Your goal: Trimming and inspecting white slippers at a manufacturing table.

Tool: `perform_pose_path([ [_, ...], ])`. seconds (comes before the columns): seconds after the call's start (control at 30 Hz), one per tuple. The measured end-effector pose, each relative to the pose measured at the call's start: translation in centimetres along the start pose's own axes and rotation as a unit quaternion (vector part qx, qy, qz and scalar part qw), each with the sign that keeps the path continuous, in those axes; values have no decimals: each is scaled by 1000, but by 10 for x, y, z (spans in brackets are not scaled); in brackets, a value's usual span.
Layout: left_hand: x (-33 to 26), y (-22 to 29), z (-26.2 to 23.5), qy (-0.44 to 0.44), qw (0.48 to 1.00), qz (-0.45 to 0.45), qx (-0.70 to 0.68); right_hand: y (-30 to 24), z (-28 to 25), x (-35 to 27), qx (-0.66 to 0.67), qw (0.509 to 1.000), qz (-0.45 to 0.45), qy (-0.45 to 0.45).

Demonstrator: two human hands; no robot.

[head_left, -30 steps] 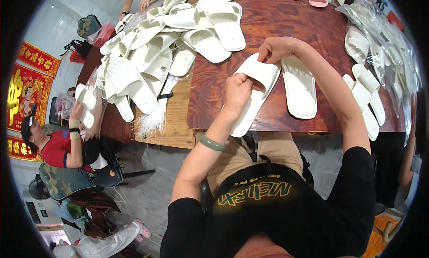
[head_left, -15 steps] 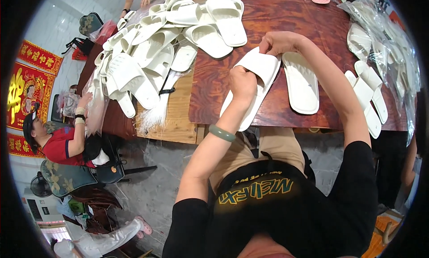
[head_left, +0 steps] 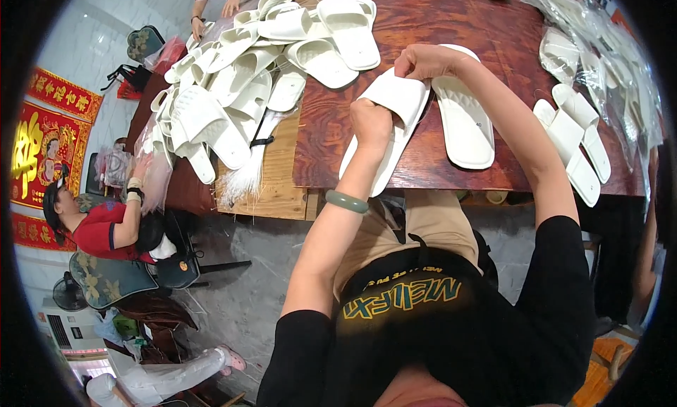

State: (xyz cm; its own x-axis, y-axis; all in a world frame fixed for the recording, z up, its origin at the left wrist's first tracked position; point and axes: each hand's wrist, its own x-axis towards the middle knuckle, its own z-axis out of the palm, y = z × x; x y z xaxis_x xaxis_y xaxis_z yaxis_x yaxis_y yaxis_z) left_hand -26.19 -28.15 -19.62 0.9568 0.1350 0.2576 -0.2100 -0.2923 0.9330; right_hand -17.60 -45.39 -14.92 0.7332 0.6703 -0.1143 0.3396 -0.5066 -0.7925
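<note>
A white slide slipper [head_left: 403, 102] lies on the reddish-brown wooden table in front of me, its toe end pointing away. My left hand [head_left: 371, 127] is closed at the foot opening, with its fingertips hidden under the broad strap. At the toe end my right hand [head_left: 422, 63] pinches the slipper with bent fingers; whatever small thing may be between them is hidden. A second white slipper [head_left: 465, 135] rests just to the right, sole down, its middle partly behind my right forearm.
A heap of white slippers [head_left: 243, 75] covers the table's left side. Beside it lies a tied bundle of thin white plastic strands [head_left: 245, 175]. White slippers [head_left: 575, 142] and clear-bagged ones [head_left: 606, 61] are at the right. A co-worker in red [head_left: 106, 223] sits left; another person's hands [head_left: 229, 3] show beyond.
The view has shifted a little, so the table's things sit slightly further left and up. Both my hands keep their hold on the slipper. The neighbouring slipper's toe now shows beyond my right wrist.
</note>
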Motion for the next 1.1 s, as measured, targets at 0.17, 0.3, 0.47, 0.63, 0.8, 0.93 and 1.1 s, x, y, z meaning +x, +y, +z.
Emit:
perform_pose_path([
  [0.17,3,5,-18,-175,978,-114,-18,4,2,0,-32,999,2,28],
  [0.3,-10,30,-42,-276,950,-134,51,10,-10,-13,-19,996,41,71],
  [0.47,-25,54,-67,-225,896,146,353,10,-28,-29,22,988,-2,151],
  [0.63,52,52,-42,-134,902,289,292,-1,-29,-18,-19,994,-11,106],
  [0.8,71,57,-8,-370,923,30,99,8,-29,-20,3,994,-14,112],
  [0.93,90,15,-1,-373,927,16,42,-15,-6,-25,-72,986,31,146],
  [1.1,85,-1,-5,-367,930,14,-14,-58,69,-68,-351,838,-351,227],
])
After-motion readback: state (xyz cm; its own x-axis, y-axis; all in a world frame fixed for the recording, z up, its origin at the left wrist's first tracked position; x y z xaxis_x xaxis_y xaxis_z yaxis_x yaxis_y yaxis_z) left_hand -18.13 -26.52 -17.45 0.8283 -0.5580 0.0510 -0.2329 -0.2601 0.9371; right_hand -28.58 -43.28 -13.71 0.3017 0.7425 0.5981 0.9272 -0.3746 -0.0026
